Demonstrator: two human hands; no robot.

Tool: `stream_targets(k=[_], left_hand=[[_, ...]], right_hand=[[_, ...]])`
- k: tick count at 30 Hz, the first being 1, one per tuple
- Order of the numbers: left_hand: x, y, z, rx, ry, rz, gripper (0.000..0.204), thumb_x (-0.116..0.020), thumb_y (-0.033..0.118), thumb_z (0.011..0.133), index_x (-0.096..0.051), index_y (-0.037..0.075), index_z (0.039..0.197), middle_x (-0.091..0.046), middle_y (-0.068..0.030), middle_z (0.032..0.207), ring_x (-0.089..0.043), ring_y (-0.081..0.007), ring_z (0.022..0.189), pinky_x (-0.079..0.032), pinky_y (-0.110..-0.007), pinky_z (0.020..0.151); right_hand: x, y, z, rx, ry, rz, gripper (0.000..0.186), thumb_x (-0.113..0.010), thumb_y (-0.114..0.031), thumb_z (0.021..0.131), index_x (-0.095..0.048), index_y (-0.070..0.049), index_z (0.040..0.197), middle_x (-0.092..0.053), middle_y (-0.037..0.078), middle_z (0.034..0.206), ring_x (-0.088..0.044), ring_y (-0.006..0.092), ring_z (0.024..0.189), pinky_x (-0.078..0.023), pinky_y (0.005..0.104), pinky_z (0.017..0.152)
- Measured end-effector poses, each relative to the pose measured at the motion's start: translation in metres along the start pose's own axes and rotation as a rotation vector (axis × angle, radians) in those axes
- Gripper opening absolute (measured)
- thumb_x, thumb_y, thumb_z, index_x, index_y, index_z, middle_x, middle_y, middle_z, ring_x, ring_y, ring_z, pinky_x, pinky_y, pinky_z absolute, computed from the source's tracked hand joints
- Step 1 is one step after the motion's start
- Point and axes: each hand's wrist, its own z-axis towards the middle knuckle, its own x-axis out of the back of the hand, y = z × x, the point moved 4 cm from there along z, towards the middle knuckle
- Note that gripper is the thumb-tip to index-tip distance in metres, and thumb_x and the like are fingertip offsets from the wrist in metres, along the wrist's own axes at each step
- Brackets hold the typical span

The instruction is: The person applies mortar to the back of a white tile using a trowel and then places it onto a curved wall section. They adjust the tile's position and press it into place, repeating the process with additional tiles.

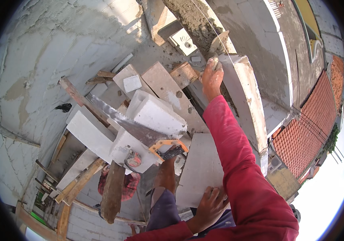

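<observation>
My right hand (212,78) reaches out and is closed around the handle of a trowel (219,43). Its blade touches the wet grey mortar (200,24) along the top of a wall, beside a taut string (207,18). Close to my body, my left hand (210,207) lies on the near edge of a large pale block (202,168), its fingers a little apart. A handsaw (140,130) with an orange and black handle rests across white blocks (154,114) left of that block. Near the saw sits a red and grey round object (133,159), perhaps a tape measure.
A row of laid blocks (246,100) runs along the right, with red tiled roofs (304,124) beyond. Planks (113,193) and loose wood lie at left. Below, a person in a plaid shirt (130,186) is partly hidden. A grey block wall (59,60) stands at left.
</observation>
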Motion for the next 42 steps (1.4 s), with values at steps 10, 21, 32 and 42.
stream_targets(k=[10, 21, 32, 42], left_hand=[[0.002, 0.0, -0.001, -0.032, 0.044, -0.048, 0.025, -0.066, 0.026, 0.086, -0.068, 0.008, 0.102, -0.062, -0.0119, 0.109, -0.056, -0.0292, 0.11, -0.046, -0.048, 0.102], [-0.002, -0.001, -0.002, -0.028, -0.013, -0.066, 0.03, -0.066, 0.027, 0.086, -0.07, 0.007, 0.107, -0.063, -0.0113, 0.111, -0.056, -0.031, 0.114, -0.046, -0.051, 0.104], [-0.02, 0.001, -0.007, -0.101, -0.162, 0.416, 0.035, -0.066, 0.027, 0.085, -0.069, 0.008, 0.114, -0.062, -0.0115, 0.123, -0.055, -0.0315, 0.118, -0.045, -0.052, 0.105], [-0.022, -0.003, -0.009, 0.139, 0.157, -0.513, 0.039, -0.064, 0.025, 0.085, -0.069, 0.005, 0.119, -0.063, -0.0117, 0.124, -0.055, -0.0321, 0.122, -0.044, -0.052, 0.107]], right_hand=[[-0.047, -0.011, -0.074, -0.343, -0.011, 0.433, 0.042, -0.047, -0.037, 0.11, -0.043, -0.005, 0.138, -0.056, 0.012, 0.114, -0.062, 0.0232, 0.094, -0.056, 0.0423, 0.066], [-0.067, -0.035, -0.049, -0.319, -0.027, 0.612, 0.036, -0.046, -0.04, 0.11, -0.042, -0.011, 0.131, -0.053, 0.008, 0.096, -0.058, 0.0185, 0.075, -0.052, 0.0377, 0.061], [-0.114, -0.075, -0.003, -0.231, -0.108, 0.612, 0.048, -0.043, -0.045, 0.109, -0.038, -0.009, 0.139, -0.059, 0.015, 0.111, -0.064, 0.0259, 0.086, -0.052, 0.0451, 0.065], [-0.146, -0.052, -0.005, -0.384, 0.048, 0.861, 0.044, -0.048, -0.048, 0.106, -0.048, -0.012, 0.132, -0.06, 0.011, 0.117, -0.06, 0.0242, 0.092, -0.051, 0.0457, 0.079]])
